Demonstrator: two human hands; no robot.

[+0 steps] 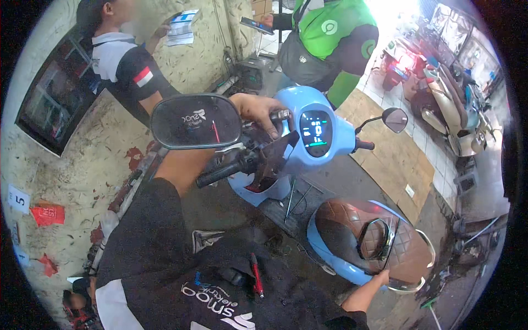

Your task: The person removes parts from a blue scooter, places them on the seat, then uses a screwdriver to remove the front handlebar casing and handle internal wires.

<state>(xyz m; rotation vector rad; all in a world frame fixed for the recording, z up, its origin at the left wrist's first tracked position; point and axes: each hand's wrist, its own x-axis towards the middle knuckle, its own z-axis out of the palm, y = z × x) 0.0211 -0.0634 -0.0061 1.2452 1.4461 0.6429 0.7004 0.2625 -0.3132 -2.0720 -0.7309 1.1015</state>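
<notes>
A light-blue scooter [308,99] with a lit display [317,132] stands in front of me. My left hand [256,113] reaches past the dark left mirror [195,121]. Its thumb and fingers close round a dark round-ended fitting [282,115] on the handlebar beside the display. The black left grip [220,173] lies below that hand. My right hand [377,283] is at the edge of the brown quilted seat [346,217], fingers bent at the lower end of a thin dark strip. A black rounded frame [374,239] lies over the seat there; what the fingers grip is unclear.
A person in a dark shirt [129,74] holds papers [182,26] at the left. Another in a green jacket [341,30] holds a phone [256,25] beyond the scooter. Cardboard [385,143] covers floor at the right, with parked scooters [440,104] behind. A stained wall runs along the left.
</notes>
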